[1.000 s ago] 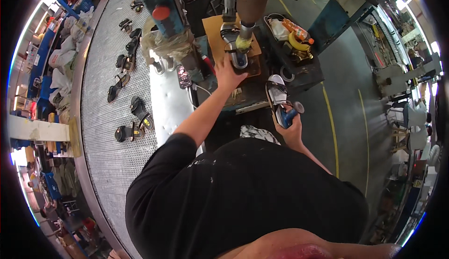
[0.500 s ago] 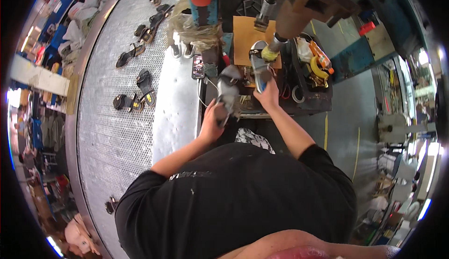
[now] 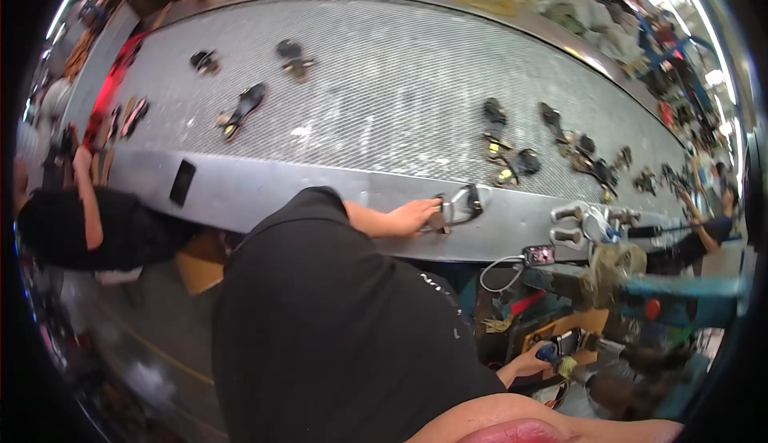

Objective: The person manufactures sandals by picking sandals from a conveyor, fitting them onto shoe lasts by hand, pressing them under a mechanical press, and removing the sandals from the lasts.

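Note:
On the metal ledge, my left hand [image 3: 412,217] is closed around the heel end of a sandal [image 3: 474,203] with a dark strap and a pale footbed. The sandal lies next to the conveyor's mesh. At the lower right, my right hand [image 3: 530,361] is closed on the end of a second sandal [image 3: 566,339], by a blue part. This sandal sits under the machine's yellow-wrapped head [image 3: 568,365], partly hidden by it. A pair of grey shoe-shaped forms [image 3: 568,225] stands on the ledge to the right of my left hand.
A mesh conveyor [image 3: 384,83] carries several black sandals [image 3: 244,111] beyond the ledge [image 3: 320,179]. A phone on a white cable [image 3: 538,255] lies by the machine's blue frame [image 3: 680,287]. Another phone [image 3: 183,183] lies left. People work at left [image 3: 84,203] and far right [image 3: 708,235].
The view has swung left toward the conveyor. My left hand has carried its sandal away from the machine onto the metal ledge. My right hand stays at the machine with the other sandal.

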Tool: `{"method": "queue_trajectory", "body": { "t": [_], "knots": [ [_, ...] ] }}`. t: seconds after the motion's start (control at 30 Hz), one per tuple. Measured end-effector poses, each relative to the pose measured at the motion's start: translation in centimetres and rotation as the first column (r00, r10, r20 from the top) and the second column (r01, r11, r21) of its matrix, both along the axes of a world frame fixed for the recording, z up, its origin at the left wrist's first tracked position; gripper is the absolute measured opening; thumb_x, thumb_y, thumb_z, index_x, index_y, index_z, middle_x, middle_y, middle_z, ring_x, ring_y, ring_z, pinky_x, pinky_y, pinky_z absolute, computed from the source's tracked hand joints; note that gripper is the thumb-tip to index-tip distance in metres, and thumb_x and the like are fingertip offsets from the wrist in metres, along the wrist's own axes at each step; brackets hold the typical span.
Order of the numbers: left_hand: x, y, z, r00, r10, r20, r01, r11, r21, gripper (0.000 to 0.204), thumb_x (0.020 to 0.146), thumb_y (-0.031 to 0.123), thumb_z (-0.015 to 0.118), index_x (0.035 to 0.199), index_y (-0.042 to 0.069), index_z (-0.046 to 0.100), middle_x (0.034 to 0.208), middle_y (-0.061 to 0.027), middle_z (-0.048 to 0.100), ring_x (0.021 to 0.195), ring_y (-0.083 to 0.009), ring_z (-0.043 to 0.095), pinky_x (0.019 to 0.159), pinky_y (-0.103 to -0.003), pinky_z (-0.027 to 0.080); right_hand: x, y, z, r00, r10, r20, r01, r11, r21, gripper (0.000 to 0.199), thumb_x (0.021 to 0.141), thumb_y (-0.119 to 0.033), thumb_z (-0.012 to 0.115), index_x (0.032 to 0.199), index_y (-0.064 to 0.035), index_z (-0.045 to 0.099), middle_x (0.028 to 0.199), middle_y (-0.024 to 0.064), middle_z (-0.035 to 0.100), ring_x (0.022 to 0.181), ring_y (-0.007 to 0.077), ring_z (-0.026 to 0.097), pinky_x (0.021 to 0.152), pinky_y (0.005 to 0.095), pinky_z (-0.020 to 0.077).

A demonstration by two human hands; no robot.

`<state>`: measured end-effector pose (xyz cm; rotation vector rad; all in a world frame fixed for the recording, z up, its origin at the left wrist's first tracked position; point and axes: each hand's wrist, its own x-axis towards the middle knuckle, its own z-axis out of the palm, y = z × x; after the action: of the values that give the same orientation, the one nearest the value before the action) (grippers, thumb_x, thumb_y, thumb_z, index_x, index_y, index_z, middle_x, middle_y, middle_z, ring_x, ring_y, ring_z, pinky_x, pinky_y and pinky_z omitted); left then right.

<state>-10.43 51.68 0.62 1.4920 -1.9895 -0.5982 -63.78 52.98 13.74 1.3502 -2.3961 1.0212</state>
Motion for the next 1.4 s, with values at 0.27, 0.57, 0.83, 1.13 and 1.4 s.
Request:
{"method": "queue_trajectory", "body": {
  "t": [0.27,0.57,0.83,1.13,1.4],
  "knots": [
    [11.3,5.0,1.9,0.891,0.451,-0.047,-0.441,0.887,0.138,0.062,0.072,-0.002,0.057,0.132,0.004,0.045,0.14,-0.0225,0.042,0.132,-0.0376,0.039,0.111,-0.043,0.031,1.3,-1.9,0.7,0.987,-0.104,-0.119,0.128,0.969,0.212,0.076,0.08,-0.053,0.07,0.112,0.0115,0.046,0.101,0.0313,0.06,0.09,0.0437,0.062,0.076,0.0463,0.0512],
    [48.2,25.7,-1.5,0.091,0.27,0.959,-0.991,0.121,0.06,0.028,0.091,0.027,0.054,0.107,0.011,0.068,0.102,-0.0094,0.067,0.1,-0.0301,0.064,0.081,-0.046,0.049,-5.5,-2.8,-7.0,0.278,0.241,-0.93,0.631,0.684,0.366,0.087,0.08,-0.05,0.071,0.133,0.005,0.03,0.101,0.0311,0.06,0.088,0.0418,0.064,0.074,0.0488,0.0513],
    [52.6,23.8,-7.4,0.056,0.826,0.561,-0.925,-0.169,0.341,0.023,0.086,0.025,0.064,0.094,0.004,0.069,0.092,-0.0117,0.068,0.071,-0.0264,0.065,0.061,-0.039,0.054,8.7,-2.8,-3.8,0.829,-0.559,-0.029,0.539,0.783,0.31,0.108,0.061,-0.042,0.084,0.138,0.0103,0.029,0.115,0.0302,0.06,0.106,0.0424,0.06,0.089,0.0437,0.0491],
    [36.1,6.8,2.2,-0.194,0.432,-0.881,-0.502,0.727,0.468,0.029,0.088,0.019,0.067,0.113,0.006,0.059,0.095,-0.0057,0.066,0.071,-0.0148,0.061,0.07,-0.031,0.054,19.2,4.4,2.8,0.932,-0.279,0.232,0.252,0.958,0.139,0.072,0.061,-0.028,0.084,0.12,-0.0024,0.05,0.103,0.021,0.064,0.097,0.039,0.062,0.085,0.0439,0.0478],
    [-0.7,-1.8,14.7,0.232,0.625,-0.746,0.896,0.16,0.413,0.038,0.093,0.014,0.054,0.126,-0.005,0.05,0.131,-0.0179,0.054,0.112,-0.0259,0.057,0.093,-0.037,0.05,30.5,-0.1,3.4,0.655,0.394,0.645,-0.34,0.916,-0.215,0.055,0.069,-0.016,0.078,0.118,-0.0023,0.055,0.116,0.009,0.061,0.104,0.0171,0.057,0.092,0.0317,0.0437]
  ]
}}
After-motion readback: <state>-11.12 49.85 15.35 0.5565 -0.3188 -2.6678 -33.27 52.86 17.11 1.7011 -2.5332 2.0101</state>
